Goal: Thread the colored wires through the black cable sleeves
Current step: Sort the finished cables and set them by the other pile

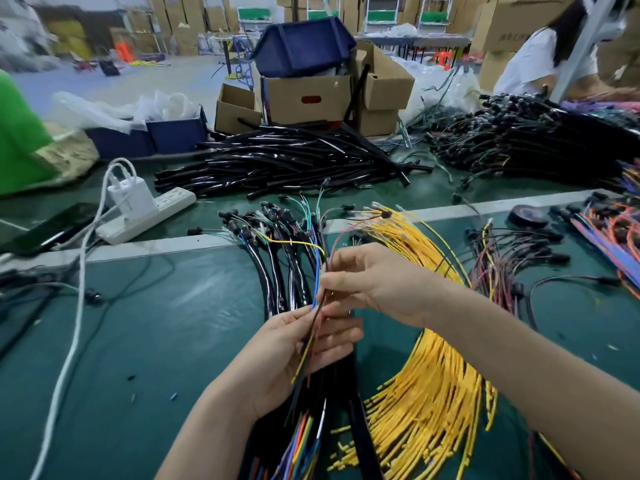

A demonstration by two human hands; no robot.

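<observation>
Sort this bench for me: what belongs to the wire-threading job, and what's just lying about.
Job: left hand, right hand, held colored wires, yellow wires, black sleeves pile.
Lying about: power strip, phone, tape roll, cardboard boxes.

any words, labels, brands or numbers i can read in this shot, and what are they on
No text reads clearly.
Cardboard box, far right: one line of dark printed characters, too blurred to read.
Power strip and charger: no legible marking.
Colored wires held by the left hand and right hand: no print visible.
</observation>
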